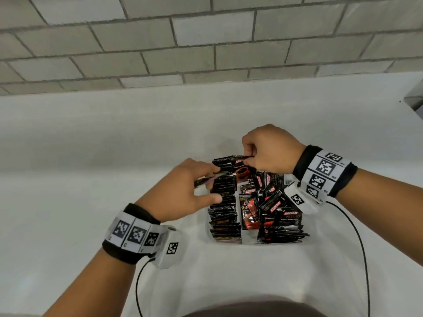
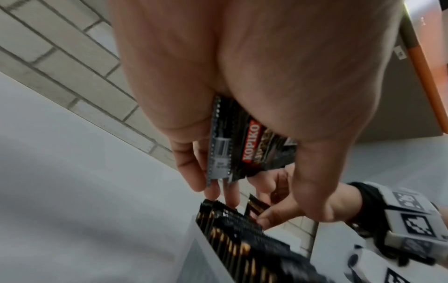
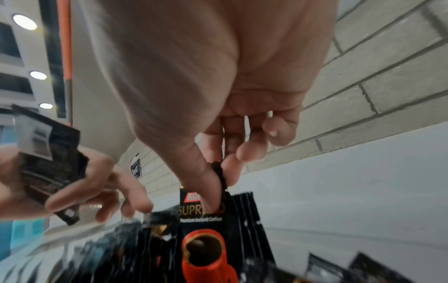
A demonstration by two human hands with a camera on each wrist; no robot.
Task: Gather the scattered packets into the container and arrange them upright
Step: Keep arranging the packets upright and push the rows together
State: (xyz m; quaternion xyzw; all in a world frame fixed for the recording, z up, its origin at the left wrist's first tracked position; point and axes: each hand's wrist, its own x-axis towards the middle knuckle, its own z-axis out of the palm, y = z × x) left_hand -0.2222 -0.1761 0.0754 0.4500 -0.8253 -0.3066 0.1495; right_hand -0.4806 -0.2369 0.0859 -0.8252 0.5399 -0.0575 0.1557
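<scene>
A clear plastic container (image 1: 248, 237) on the white table holds many black coffee packets. Its left row (image 1: 223, 207) stands upright and tightly packed; the right side (image 1: 272, 207) is a loose jumble. My left hand (image 1: 211, 179) hovers over the far left of the row and grips a few black packets (image 2: 249, 145) between thumb and fingers. My right hand (image 1: 248, 159) is at the container's far end, where thumb and forefinger pinch the top edge of an upright packet with a red cup (image 3: 206, 235). The left hand and its packets (image 3: 48, 162) also show in the right wrist view.
A grey block wall (image 1: 206, 42) runs behind the white table (image 1: 91, 145). Black cables (image 1: 364, 248) trail from both wristbands over the table's near part. A grey object (image 1: 415, 97) sits at the far right edge.
</scene>
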